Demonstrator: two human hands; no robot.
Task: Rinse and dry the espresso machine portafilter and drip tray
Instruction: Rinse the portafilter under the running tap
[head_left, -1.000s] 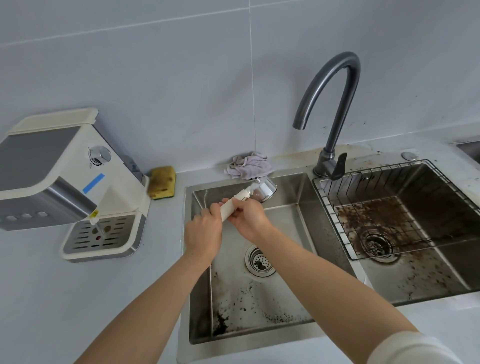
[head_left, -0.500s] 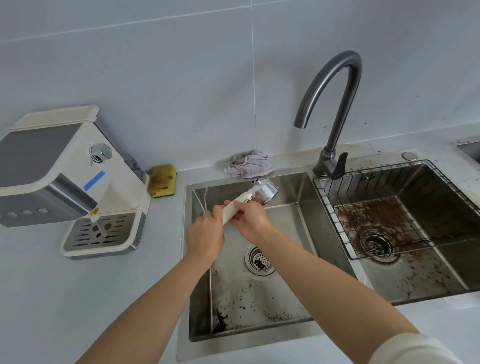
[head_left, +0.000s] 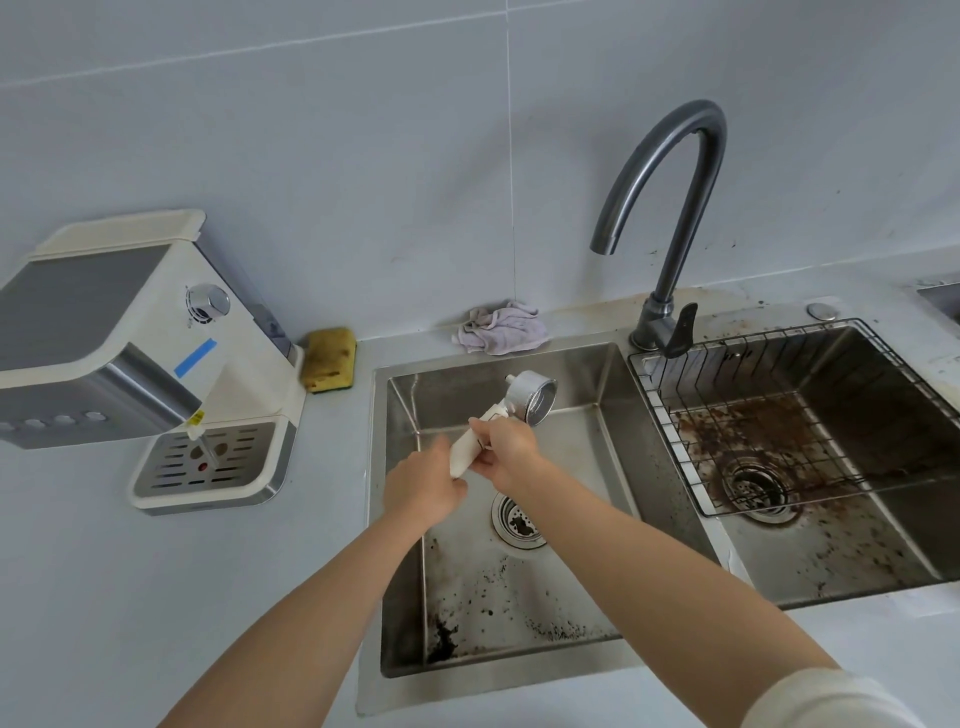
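Over the left sink basin (head_left: 582, 467) I hold the portafilter (head_left: 534, 401), its metal head tilted up and back and its white handle pointing toward me. My right hand (head_left: 511, 453) grips the handle near the head. My left hand (head_left: 423, 486) is at the handle's lower end and looks blurred; whether it grips the handle I cannot tell. The drip tray (head_left: 156, 500) with its slotted metal grate sits in the base of the white espresso machine (head_left: 104, 338) on the counter at the left.
A dark curved faucet (head_left: 670, 208) stands behind the divider between the two basins, with no water running. A crumpled cloth (head_left: 501, 328) and a yellow sponge (head_left: 330, 358) lie by the wall. Coffee grounds speckle both basins. A wire rack (head_left: 670, 426) sits in the right basin.
The portafilter head has turned so its open rim faces more to the right. My left hand has slid down and left, so more of the white handle shows.
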